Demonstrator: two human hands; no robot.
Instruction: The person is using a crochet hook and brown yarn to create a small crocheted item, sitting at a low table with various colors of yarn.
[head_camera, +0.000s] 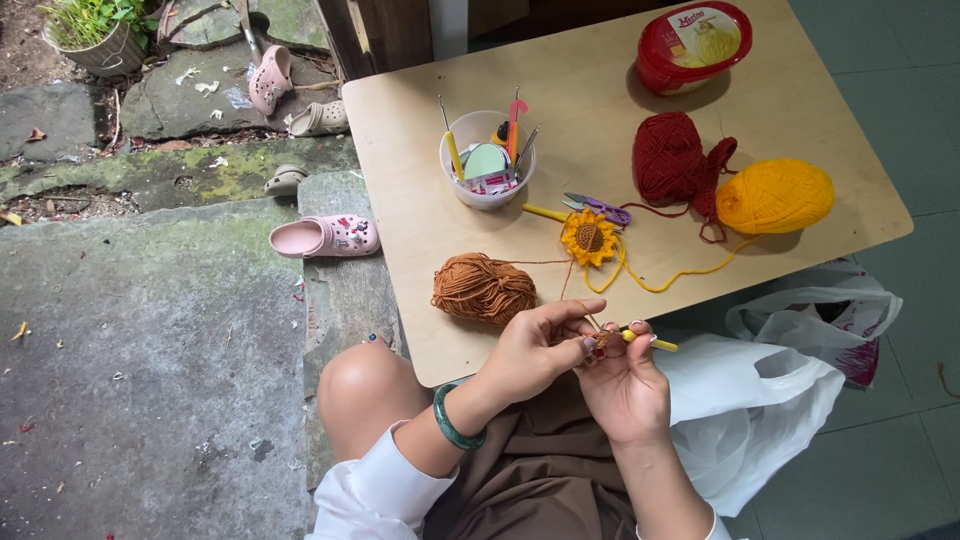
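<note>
Two hands meet at the near edge of the table (430, 140), above the person's lap. The right hand (628, 385) is closed around a yellow-handled crochet hook (648, 340), whose handle sticks out to the right. The left hand (535, 350) has its fingers pinched on a small brown piece of crochet (603, 341) and its thread, just left of the hook. A green bangle (452, 420) sits on the left wrist. From the work, brown thread runs back to a brown yarn ball (483, 288) on the table, just left and farther away. Beyond it lies a crocheted sunflower (589, 238), with small scissors (598, 207) just behind. A white cup (487, 160) of hooks stands farther left. Dark red yarn (670, 160) and a yellow yarn ball (775, 196) lie to the right, a red tub (693, 45) at the far edge.
</note>
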